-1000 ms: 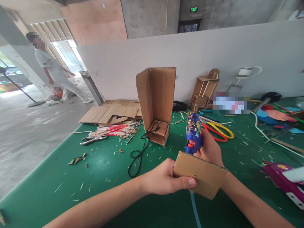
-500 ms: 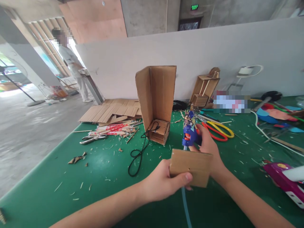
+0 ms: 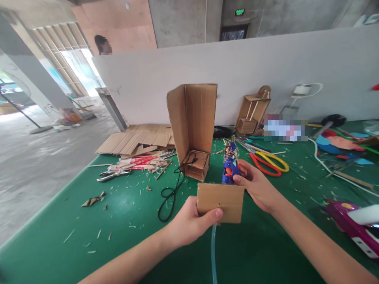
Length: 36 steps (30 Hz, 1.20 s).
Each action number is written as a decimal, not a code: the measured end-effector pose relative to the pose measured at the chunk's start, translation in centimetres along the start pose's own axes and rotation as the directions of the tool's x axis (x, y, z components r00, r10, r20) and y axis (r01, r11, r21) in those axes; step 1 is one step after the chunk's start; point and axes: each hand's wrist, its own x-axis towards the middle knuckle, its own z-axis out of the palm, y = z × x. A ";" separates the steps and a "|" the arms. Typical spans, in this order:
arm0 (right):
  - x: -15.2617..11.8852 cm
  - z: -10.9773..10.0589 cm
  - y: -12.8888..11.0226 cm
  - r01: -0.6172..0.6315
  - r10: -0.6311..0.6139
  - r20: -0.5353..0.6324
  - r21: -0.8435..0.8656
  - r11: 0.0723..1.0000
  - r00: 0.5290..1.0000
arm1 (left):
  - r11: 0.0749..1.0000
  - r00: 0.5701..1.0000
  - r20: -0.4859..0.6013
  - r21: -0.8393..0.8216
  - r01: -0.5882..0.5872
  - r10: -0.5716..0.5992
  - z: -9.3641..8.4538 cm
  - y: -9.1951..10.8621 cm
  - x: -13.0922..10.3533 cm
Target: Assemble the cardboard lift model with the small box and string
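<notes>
Left hand (image 3: 189, 223) pinches card (image 3: 220, 202) upright; right hand (image 3: 256, 185) grips glue gun (image 3: 228, 165). Steady card, run nozzle along its top edge.

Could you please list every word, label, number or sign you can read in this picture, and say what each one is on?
Green lit sign above the dark doorway: characters too small and blurred to read.
Red print on the wrappers in the heap left of the cardboard stand: too small to read.
Cardboard piece in the left hand: no text.
Nothing legible anywhere.
</notes>
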 end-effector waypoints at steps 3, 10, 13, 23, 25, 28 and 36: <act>-0.2 -0.2 -0.1 0.034 -0.037 0.065 0.047 0.998 0.997 | 0.998 0.999 0.029 -0.057 0.020 -0.018 -0.3 0.0 -0.2; -0.3 -0.2 0.6 0.161 -0.161 -0.008 0.012 0.987 0.987 | 0.906 0.996 0.093 -0.423 0.024 0.016 0.1 -0.1 0.3; -0.5 0.0 0.2 0.199 -0.202 -0.022 -0.108 0.974 0.979 | 0.914 0.997 0.082 -0.406 0.018 0.017 -0.1 -0.1 0.4; -0.6 -1.0 -0.6 0.330 -0.421 -0.202 -0.367 0.870 0.885 | 0.962 0.981 -0.058 -0.213 0.171 -0.187 -5.1 1.6 -0.6; -0.7 -1.1 -1.0 0.369 -0.460 -0.209 -0.362 0.856 0.863 | 0.967 0.957 -0.204 -0.194 0.167 -0.206 -6.5 2.0 -0.9; -1.0 -1.0 -1.5 0.432 -0.513 -0.173 -0.358 0.828 0.841 | 0.989 0.954 -0.261 -0.026 0.146 -0.148 -8.0 2.3 -1.1; -1.3 -0.9 -1.6 0.520 -0.583 -0.082 -0.366 0.772 0.808 | 0.887 0.982 -0.147 0.428 0.174 -0.122 -8.0 2.1 -0.5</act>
